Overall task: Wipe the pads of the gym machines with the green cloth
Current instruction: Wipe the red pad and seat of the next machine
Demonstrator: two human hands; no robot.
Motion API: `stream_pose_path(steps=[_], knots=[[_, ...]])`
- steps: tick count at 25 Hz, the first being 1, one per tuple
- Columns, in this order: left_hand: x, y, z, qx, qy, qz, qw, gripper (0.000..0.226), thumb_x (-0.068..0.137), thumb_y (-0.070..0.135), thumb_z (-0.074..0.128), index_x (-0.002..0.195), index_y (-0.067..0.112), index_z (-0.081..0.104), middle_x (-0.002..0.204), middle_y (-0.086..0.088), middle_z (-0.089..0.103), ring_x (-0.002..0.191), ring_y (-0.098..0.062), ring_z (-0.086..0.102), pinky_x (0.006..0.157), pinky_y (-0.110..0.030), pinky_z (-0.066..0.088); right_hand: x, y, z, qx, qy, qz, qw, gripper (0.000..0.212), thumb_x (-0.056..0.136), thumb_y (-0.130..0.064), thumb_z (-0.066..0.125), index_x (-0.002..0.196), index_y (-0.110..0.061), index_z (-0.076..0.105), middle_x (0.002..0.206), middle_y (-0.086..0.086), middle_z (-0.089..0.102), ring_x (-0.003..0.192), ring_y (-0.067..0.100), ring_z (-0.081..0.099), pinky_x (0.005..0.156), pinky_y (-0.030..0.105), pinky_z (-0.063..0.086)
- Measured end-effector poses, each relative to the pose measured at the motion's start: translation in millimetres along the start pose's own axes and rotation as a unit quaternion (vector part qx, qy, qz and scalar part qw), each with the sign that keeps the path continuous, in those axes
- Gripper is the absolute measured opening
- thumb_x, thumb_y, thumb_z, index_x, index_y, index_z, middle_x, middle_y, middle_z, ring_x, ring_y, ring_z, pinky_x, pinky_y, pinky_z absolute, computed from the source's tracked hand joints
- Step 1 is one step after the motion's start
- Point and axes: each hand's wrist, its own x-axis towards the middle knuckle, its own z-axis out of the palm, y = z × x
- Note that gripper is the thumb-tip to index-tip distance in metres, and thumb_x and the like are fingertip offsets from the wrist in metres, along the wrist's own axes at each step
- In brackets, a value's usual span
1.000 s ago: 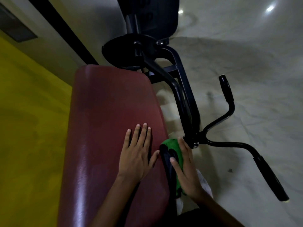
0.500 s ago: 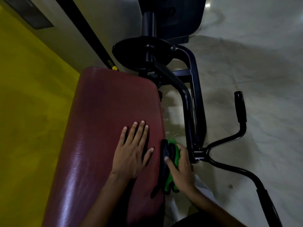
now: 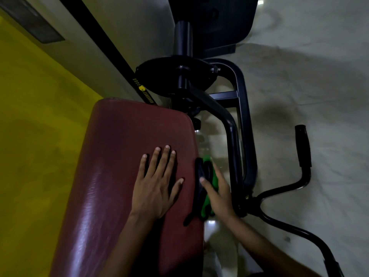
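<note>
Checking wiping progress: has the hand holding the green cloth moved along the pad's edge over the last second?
Cannot tell. The right hand presses the green cloth on the red pad's right edge, level with the flat left hand as before; the camera itself shifted.

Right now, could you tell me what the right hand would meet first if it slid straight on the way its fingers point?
Probably nothing soon: the right hand presses the green cloth along the red pad edge, with only gap ahead, though depth is unclear.
</note>
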Motion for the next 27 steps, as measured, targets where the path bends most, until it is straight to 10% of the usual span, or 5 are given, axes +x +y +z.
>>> stream_pose_path(steps=[7, 20, 23, 27], knots=[[26, -10, -2, -0.005, 0.006, -0.031, 0.999, 0.066, 0.093, 0.050, 0.030, 0.145, 0.011, 0.036, 0.154, -0.010, 0.030, 0.141, -0.027, 0.028, 0.113, -0.049, 0.019, 57, -26, 2, -0.001, -0.021, -0.048, 0.999, 0.055, 0.097, -0.014, 0.051, 0.143, -0.032, 0.027, 0.142, -0.023, 0.035, 0.132, -0.009, 0.033, 0.105, 0.009, 0.031], [77, -44, -7, 0.000, 0.017, -0.089, 0.996, 0.067, 0.094, 0.051, 0.029, 0.146, 0.010, 0.034, 0.155, -0.009, 0.027, 0.142, -0.026, 0.025, 0.115, -0.045, 0.017, 150, -62, -3, -0.007, -0.149, 0.099, 0.984, 0.032, 0.096, -0.003, 0.044, 0.119, -0.021, 0.057, 0.102, -0.002, 0.066, 0.098, 0.018, 0.061, 0.070, 0.011, 0.046], [81, -47, -8, -0.003, 0.022, -0.095, 0.995, 0.067, 0.094, 0.051, 0.029, 0.146, 0.010, 0.034, 0.155, -0.009, 0.027, 0.143, -0.026, 0.025, 0.114, -0.046, 0.019, 201, -102, 6, -0.099, -0.170, 0.028, 0.980, 0.038, 0.093, 0.000, 0.047, 0.120, -0.026, 0.056, 0.113, 0.001, 0.063, 0.099, 0.011, 0.058, 0.081, 0.013, 0.046], [79, -49, -9, -0.010, 0.020, -0.131, 0.991, 0.069, 0.094, 0.053, 0.030, 0.147, 0.008, 0.033, 0.155, -0.010, 0.026, 0.144, -0.025, 0.022, 0.116, -0.043, 0.016, 223, -134, 16, -0.373, -0.278, -0.166, 0.870, 0.046, 0.093, -0.011, 0.049, 0.137, -0.023, 0.048, 0.136, 0.001, 0.053, 0.123, 0.015, 0.049, 0.105, 0.033, 0.039]])
